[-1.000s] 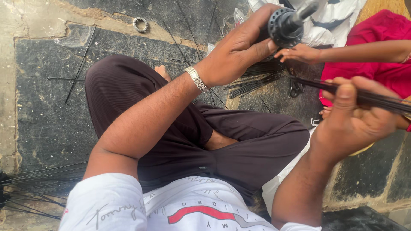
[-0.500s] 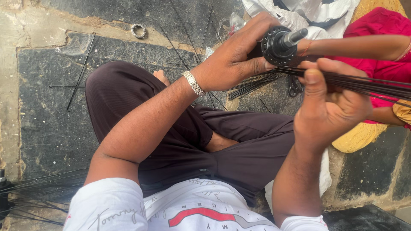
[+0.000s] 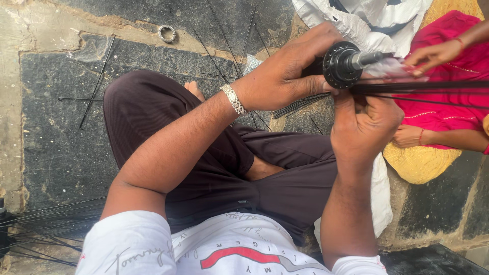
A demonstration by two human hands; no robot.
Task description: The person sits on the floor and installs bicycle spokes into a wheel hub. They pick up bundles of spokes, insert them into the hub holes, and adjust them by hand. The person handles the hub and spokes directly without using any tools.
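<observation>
Hub work going on here: the left hand (image 3: 290, 76) is wrapping fingers closed around the black round metal wheel hub (image 3: 342, 64), gripping it from the left side with the thumb pressing at its near edge. The hub's silver axle (image 3: 368, 58) is pointing right, so the long axis is running left to right, out away from that hand.

The right hand (image 3: 362, 122) is sitting just near of the hub, curled shut on a bundle of thin black wire spokes (image 3: 433, 86) that is trailing off to the right edge, roughly parallel to the axle. The spoke ends are meeting the hub flange right where both thumbs are coming together, so both hands are touching or nearly touching there, though I can't tell exactly which hole a spoke is sitting in.

Another person in a red garment (image 3: 448, 76) is sitting far right, one hand (image 3: 433, 53) hovering close to the axle tip. Loose spokes (image 3: 97, 81) are lying on the dark stone floor (image 3: 56, 142), plus a small metal ring (image 3: 167, 33).
</observation>
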